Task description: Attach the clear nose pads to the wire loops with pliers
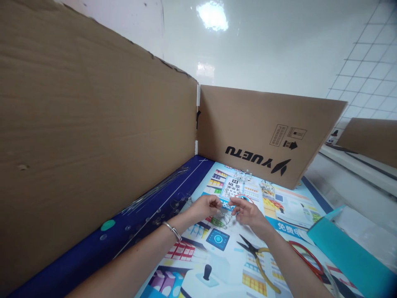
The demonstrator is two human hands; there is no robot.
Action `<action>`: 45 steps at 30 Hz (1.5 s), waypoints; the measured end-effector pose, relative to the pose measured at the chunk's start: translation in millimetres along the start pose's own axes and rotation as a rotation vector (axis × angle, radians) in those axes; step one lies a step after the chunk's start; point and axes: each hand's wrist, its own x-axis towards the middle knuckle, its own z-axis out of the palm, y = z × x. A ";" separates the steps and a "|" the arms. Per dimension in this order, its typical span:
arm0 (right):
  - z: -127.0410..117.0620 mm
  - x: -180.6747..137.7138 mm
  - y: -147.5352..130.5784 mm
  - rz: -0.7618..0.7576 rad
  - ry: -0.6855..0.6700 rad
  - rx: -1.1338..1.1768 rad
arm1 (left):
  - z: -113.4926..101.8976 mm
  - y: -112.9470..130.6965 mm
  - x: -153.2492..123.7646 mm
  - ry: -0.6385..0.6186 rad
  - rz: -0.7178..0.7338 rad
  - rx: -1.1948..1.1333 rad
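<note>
My left hand [207, 207], with a bracelet [173, 231] on the wrist, is raised over the printed mat with its fingertips pinched together. What it holds is too small to make out. Facing it, my right hand [248, 213] has bent fingers that stand apart. A tangle of thin, clear wire-like material with small beads [226, 219] lies just below and between both hands. Close to my right forearm, pliers with dark jaws and yellow handles [256, 252] lie opened on the mat. A red-handled tool [310, 258] is partly hidden by that forearm.
Cardboard panels [102, 111] stand at the left and the back. Clear bead clusters [243, 176] lie near the back panel [248, 128]. Thin strands [155, 192], small clear discs [127, 228] and a green piece [108, 225] are at left; a teal folder-like thing [347, 248] is at right.
</note>
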 end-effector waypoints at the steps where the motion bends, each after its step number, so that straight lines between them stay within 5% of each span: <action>1: 0.8 1.8 3.6 0.000 0.019 -0.006 | 0.9 0.2 -0.4 0.004 0.002 0.007; 15: 11.7 14.9 35.8 -0.034 0.248 -0.158 | 11.5 6.9 -4.7 0.026 0.015 0.140; 45: 22.1 8.9 39.8 -0.153 0.386 -0.449 | 3.1 9.6 -5.8 0.041 0.146 0.532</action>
